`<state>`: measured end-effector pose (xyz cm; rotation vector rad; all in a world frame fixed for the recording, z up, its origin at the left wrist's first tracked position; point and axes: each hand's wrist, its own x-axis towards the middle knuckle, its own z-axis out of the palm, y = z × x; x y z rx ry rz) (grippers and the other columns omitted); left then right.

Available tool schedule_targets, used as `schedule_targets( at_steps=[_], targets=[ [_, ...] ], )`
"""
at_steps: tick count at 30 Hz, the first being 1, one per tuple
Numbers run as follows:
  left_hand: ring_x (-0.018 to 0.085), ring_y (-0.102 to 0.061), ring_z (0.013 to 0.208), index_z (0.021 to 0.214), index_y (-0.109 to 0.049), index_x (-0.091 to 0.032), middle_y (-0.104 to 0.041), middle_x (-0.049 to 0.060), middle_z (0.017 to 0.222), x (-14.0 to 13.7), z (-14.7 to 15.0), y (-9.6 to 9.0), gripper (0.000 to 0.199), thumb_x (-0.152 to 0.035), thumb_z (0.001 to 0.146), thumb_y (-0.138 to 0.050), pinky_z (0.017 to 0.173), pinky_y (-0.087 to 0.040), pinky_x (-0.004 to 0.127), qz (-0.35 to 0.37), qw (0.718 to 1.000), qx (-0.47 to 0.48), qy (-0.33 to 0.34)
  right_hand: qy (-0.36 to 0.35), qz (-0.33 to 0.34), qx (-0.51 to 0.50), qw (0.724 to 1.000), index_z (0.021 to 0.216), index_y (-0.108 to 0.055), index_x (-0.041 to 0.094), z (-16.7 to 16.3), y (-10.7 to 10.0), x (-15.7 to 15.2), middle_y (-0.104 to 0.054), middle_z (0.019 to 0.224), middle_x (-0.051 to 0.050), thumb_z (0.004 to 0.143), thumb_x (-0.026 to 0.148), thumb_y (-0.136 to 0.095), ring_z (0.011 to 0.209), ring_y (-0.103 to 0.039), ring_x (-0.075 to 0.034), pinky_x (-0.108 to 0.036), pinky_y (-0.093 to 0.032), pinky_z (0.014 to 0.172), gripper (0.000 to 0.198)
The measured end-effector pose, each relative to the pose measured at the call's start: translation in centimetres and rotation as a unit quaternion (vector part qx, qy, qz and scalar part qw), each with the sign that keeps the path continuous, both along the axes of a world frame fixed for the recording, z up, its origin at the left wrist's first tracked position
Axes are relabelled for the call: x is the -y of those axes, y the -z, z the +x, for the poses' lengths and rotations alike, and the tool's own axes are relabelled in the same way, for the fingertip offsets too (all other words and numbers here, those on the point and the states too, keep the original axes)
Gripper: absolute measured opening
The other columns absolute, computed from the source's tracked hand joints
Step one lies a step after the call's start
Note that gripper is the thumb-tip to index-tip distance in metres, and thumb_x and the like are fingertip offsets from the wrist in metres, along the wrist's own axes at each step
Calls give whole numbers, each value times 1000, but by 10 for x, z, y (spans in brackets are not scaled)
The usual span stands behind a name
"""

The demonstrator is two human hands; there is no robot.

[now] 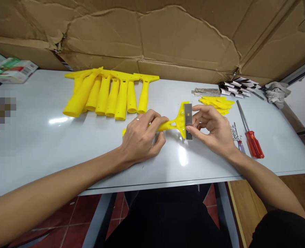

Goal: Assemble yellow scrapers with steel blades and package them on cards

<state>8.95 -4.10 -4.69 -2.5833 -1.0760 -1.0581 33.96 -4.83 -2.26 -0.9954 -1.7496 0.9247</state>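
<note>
My left hand (144, 137) is wrapped round the handle of a yellow plastic scraper (179, 120), which lies sideways just over the table with its wide head to the right. Between the thumb and fingers of my right hand (211, 129) is a flat grey metal blade (188, 120). The blade stands along the scraper head's outer edge and overlaps it; whether it is fixed there I cannot tell. Holes show in the yellow head beside the blade. Part of the handle is hidden under my left fingers.
Several yellow scraper handles (123, 96) lie at the back left. Right of my hands are yellow plastic plates (218, 103), wrapped blades (206, 92), small screws (235, 132), a red screwdriver (254, 144) and a smaller screwdriver (241, 146). A grey cloth (277, 93) sits far right; cardboard (142, 38) stands behind.
</note>
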Motion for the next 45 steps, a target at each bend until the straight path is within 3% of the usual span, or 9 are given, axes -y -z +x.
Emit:
schedule_targets(
  at_steps=[12,17,20,22,25,28,31,36,45],
  targets=[
    [22,-65,76,113,-62,-17,-66,7,96,1,2,-2,28,-17,85,-59,62,-49,34,30,999,-13,-10,16,16,22,999,121,-61,19,0,2,1,-66,87,2,84,24,-79,73,-66,-6,-17,-59,65,41],
    [22,-65,76,106,-66,-17,-67,6,91,0,1,-2,23,-18,84,-60,63,-48,35,36,999,-20,-19,54,64,16,996,105,-66,18,2,1,4,-67,86,2,83,17,-79,65,-61,-3,-15,-54,57,26],
    [22,-66,74,104,-67,-17,-69,6,92,-1,0,-2,22,-18,83,-61,61,-48,34,26,999,-17,-33,48,116,-29,992,105,-65,19,2,-1,6,-66,81,4,86,10,-75,59,-61,-4,-17,-53,53,24],
    [21,-66,74,104,-67,-16,-70,6,93,-1,0,-2,22,-19,83,-61,60,-48,33,14,999,-12,-37,48,173,-38,983,104,-68,20,2,-2,6,-70,92,0,86,6,-71,71,-69,-8,-21,-59,58,23],
    [21,-67,74,104,-66,-17,-71,5,92,-1,0,-2,21,-19,84,-60,60,-48,32,9,999,-4,-34,55,268,-7,962,98,-72,22,3,-4,4,-71,115,-4,84,4,-70,103,-73,-18,-37,-68,80,23],
    [21,-67,74,103,-66,-18,-71,5,92,-1,0,-2,21,-19,83,-61,61,-48,32,6,1000,0,-30,42,311,29,949,92,-72,24,4,-6,3,-65,131,-3,84,5,-70,110,-72,-20,-42,-69,87,21],
    [20,-67,73,104,-65,-19,-71,5,91,-1,0,-1,22,-19,82,-61,61,-48,32,8,1000,4,-26,33,327,45,943,84,-69,20,4,-8,5,-59,134,-5,85,4,-69,106,-74,-19,-38,-71,85,16],
    [20,-67,73,103,-66,-18,-71,5,90,-1,0,-2,21,-18,82,-63,60,-48,31,23,999,11,-21,32,360,48,931,85,-64,16,3,-9,8,-50,118,-5,85,-2,-67,96,-75,-13,-29,-70,81,18],
    [20,-67,73,101,-67,-17,-71,5,89,-1,0,-3,21,-17,81,-64,60,-49,31,28,999,13,-16,23,316,6,948,80,-70,20,1,-11,11,-56,109,-6,86,4,-68,88,-74,-14,-32,-71,74,17]
  ],
)
